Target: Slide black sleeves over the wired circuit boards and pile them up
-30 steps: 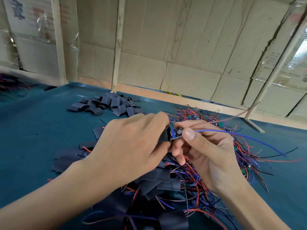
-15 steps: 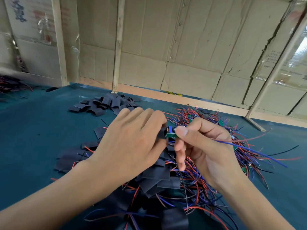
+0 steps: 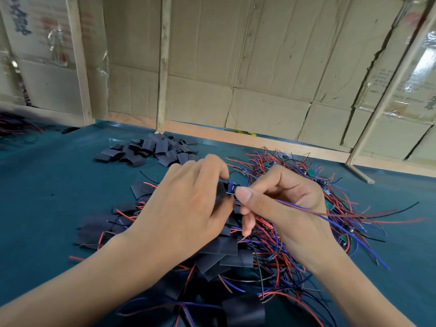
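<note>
Teal cloth covers the table [image 3: 47, 208] beneath two bare hands meeting at centre frame, before a cardboard wall [image 3: 259, 67]. Both forearms reach in from the lower corners. The left hand [image 3: 186, 208], knuckles up and fingers curled, pinches a black sleeve [image 3: 221, 190] between fingertips and thumb. The right hand [image 3: 283, 204], its palm side turned toward the left hand, pinches a small board [image 3: 232, 188] between thumb and forefinger; its other fingers curl loosely below.

Compared with half a second ago, the hands sit closer together and less of the board shows, its near end now inside the sleeve's mouth; a second ago the board's wires arched higher from the right hand.

Board and sleeve sit directly between the two hands, held above the table. The board's blue and red wires [image 3: 330, 217] trail across the right palm and out to the right. A tangle of wired boards [image 3: 318, 185] lies behind and under the right hand. Finished, sleeved pieces [image 3: 226, 251] are heaped below the wrists. A stack of loose sleeves [image 3: 151, 149] rests beyond the left hand, well apart.
</note>
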